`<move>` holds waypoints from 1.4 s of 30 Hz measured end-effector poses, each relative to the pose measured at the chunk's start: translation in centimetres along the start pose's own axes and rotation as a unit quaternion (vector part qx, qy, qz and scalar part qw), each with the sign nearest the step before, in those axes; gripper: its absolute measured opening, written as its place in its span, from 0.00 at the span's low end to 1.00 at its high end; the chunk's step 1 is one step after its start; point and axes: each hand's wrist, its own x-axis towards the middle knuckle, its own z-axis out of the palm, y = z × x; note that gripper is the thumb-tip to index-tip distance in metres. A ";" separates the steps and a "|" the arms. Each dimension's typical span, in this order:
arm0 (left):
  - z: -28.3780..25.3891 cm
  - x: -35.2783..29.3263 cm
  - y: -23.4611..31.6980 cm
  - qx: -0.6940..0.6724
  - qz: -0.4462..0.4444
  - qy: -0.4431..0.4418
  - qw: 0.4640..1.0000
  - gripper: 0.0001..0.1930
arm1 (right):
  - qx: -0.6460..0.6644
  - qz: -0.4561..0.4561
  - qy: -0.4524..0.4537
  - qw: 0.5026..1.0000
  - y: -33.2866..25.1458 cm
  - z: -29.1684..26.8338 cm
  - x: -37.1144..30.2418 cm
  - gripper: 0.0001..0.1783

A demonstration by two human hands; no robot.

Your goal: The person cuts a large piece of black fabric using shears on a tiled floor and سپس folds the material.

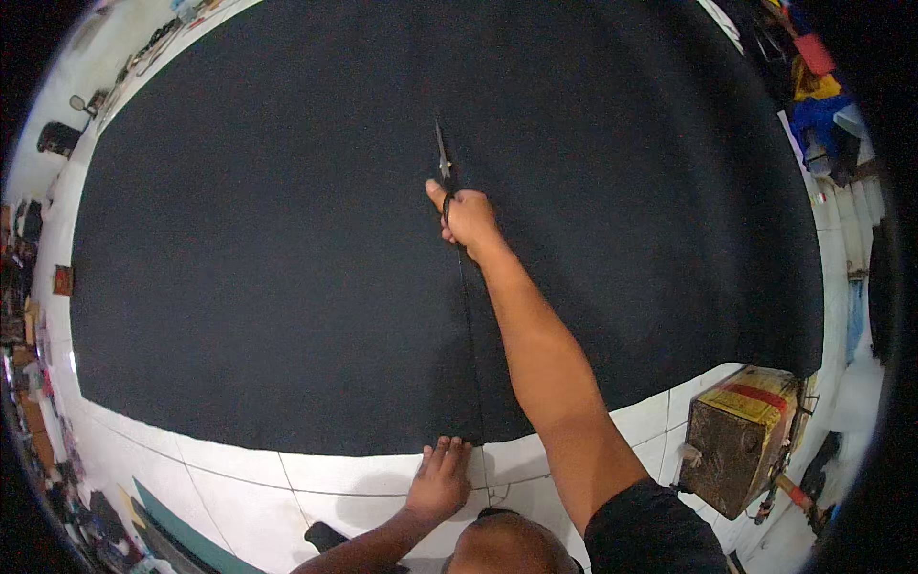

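Observation:
A large black cloth (249,239) lies spread flat over white tiles. My right hand (471,218) reaches to its middle, closed round the handles of a pair of scissors (443,158). Their metal blades point away from me, and part of them seems hidden by the cloth. Behind the scissors a thin slit (469,354) runs back to the cloth's near edge. Just left of that slit, my left hand (442,483) rests with fingers stretched out, its fingertips on the cloth's near edge and the palm over the tiles.
At the near right, by the cloth's corner, stands a worn brown box (732,445) with a yellow and red top. Blue and yellow items (822,115) are piled at the far right. Clutter lines the left side, and a small reddish block (63,280) sits beside the cloth.

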 end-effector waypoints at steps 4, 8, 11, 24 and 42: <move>-1.3 -0.1 0.2 -0.023 -0.006 -0.019 1.000 0.31 | 0.019 0.010 -0.028 0.999 0.0 0.5 0.2 0.30; -0.9 -0.1 0.1 -0.032 0.000 -0.003 0.999 0.30 | 0.037 0.025 -0.055 0.998 -1.8 0.2 3.9 0.30; -0.9 0.1 0.2 -0.032 0.000 -0.004 0.999 0.31 | 0.053 0.026 -0.042 0.997 -3.5 0.2 6.4 0.30; -19.7 27.3 -11.2 0.061 -0.086 0.384 0.917 0.33 | -0.018 0.002 -0.024 1.000 -3.4 1.1 7.8 0.30; -19.9 31.5 -13.9 0.049 -0.136 0.281 0.949 0.38 | -0.087 0.037 0.048 0.994 -4.1 2.1 7.5 0.27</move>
